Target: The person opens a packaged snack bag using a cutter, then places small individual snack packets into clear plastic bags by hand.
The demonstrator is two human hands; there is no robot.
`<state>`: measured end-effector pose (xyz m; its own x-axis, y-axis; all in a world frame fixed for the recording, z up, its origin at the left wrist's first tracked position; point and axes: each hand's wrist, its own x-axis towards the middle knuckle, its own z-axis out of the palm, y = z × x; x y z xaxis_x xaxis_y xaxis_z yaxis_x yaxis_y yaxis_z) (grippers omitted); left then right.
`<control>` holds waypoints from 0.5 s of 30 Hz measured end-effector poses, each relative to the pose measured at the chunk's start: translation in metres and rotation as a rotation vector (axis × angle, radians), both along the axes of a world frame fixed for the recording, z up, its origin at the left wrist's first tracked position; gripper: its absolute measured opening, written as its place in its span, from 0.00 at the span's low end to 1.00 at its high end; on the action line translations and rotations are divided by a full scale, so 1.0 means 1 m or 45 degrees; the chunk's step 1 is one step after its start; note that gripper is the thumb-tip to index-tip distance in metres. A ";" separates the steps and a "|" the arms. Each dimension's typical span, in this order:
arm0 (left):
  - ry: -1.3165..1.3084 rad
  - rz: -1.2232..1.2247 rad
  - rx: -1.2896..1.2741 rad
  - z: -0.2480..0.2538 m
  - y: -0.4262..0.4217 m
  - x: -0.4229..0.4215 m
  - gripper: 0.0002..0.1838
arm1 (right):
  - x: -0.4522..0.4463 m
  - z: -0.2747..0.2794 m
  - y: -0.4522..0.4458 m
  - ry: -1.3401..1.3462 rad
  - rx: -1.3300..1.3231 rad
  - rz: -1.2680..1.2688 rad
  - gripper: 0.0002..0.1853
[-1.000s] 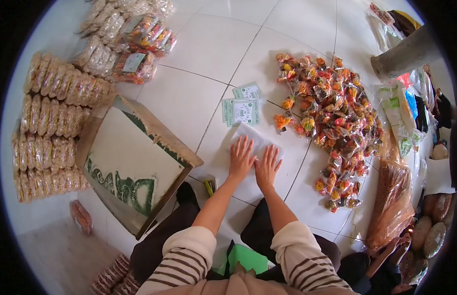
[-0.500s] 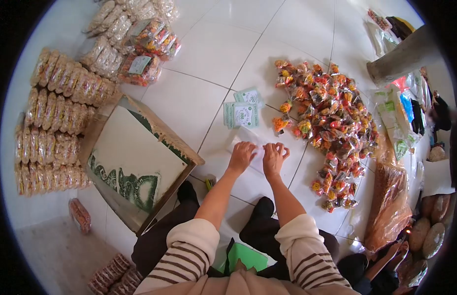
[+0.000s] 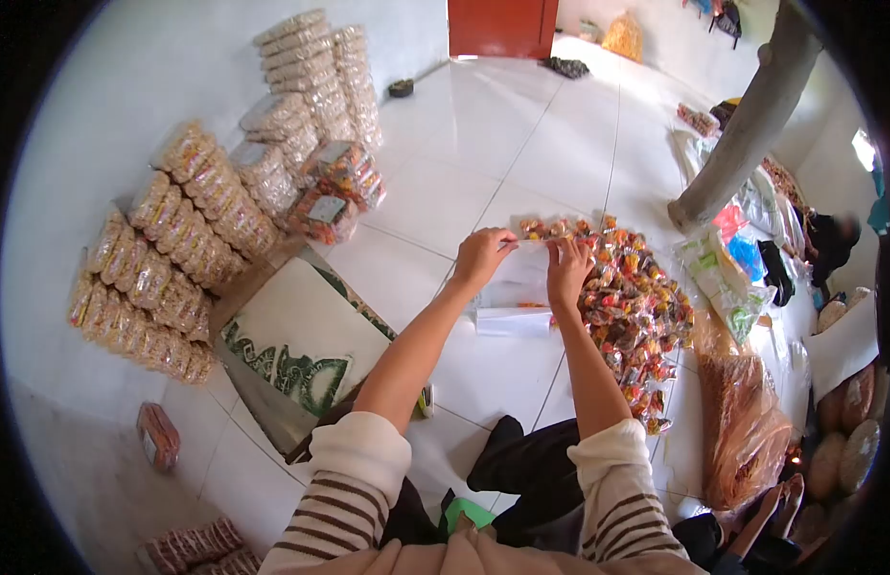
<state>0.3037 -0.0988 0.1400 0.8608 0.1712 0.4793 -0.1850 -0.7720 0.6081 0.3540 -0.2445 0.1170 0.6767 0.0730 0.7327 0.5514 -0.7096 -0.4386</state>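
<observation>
My left hand [image 3: 483, 261] and my right hand [image 3: 566, 270] are raised over the floor, fingers pinched on opposite sides of the edge of a clear plastic bag [image 3: 523, 278]. The bag hangs between them and is hard to see against the pale tiles. Beneath it a white stack of what look like flat plastic bags [image 3: 514, 322] lies on the floor. Close by my right hand spreads a pile of small wrapped packets [image 3: 629, 316] with orange, red and yellow contents. The green printed cards seen earlier are hidden behind my hands and the bag.
At my left stands a cardboard box [image 3: 306, 335] with a pale sack-like cover. Packed snack bags [image 3: 176, 259] are stacked by the wall. A post [image 3: 742, 125] rises at the right, near a large brown plastic bag [image 3: 742, 422]. Another person's arm [image 3: 756, 522] shows at lower right.
Both hands have lifted off the floor stack and moved forward, with a clear bag now stretched between them. My view has tilted up, bringing a red door into sight.
</observation>
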 end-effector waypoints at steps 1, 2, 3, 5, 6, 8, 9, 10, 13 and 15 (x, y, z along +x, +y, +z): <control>-0.026 0.003 0.013 0.012 0.000 -0.008 0.05 | -0.005 0.011 -0.002 -0.026 0.013 0.003 0.03; -0.008 -0.059 0.057 0.023 -0.001 -0.016 0.06 | -0.012 0.019 -0.006 0.015 0.063 0.067 0.02; 0.017 -0.121 0.102 0.030 -0.002 -0.024 0.07 | -0.020 0.025 -0.009 0.062 0.113 0.132 0.02; -0.095 -0.172 0.151 0.041 -0.005 -0.039 0.08 | -0.037 0.033 -0.007 0.058 0.101 0.147 0.02; -0.184 -0.223 0.187 0.040 -0.006 -0.048 0.09 | -0.048 0.037 -0.004 0.101 0.057 0.237 0.02; -0.134 -0.179 0.213 0.039 -0.008 -0.063 0.09 | -0.056 0.035 0.003 0.294 0.035 0.440 0.02; -0.086 -0.140 0.239 0.036 -0.007 -0.068 0.09 | -0.062 0.039 0.005 0.290 0.036 0.448 0.02; -0.069 -0.072 0.203 0.032 -0.007 -0.073 0.08 | -0.067 0.042 0.007 0.300 0.001 0.492 0.03; 0.014 -0.029 0.091 0.021 -0.004 -0.082 0.08 | -0.080 0.051 0.009 0.384 -0.166 0.491 0.04; 0.059 0.025 -0.037 0.012 -0.004 -0.079 0.08 | -0.083 0.046 0.012 0.155 -0.336 0.375 0.16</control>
<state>0.2249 -0.1029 0.1519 0.8783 0.2018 0.4335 -0.1410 -0.7570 0.6380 0.2708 -0.2329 0.1634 0.6795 0.4510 0.5788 0.7029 -0.6263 -0.3372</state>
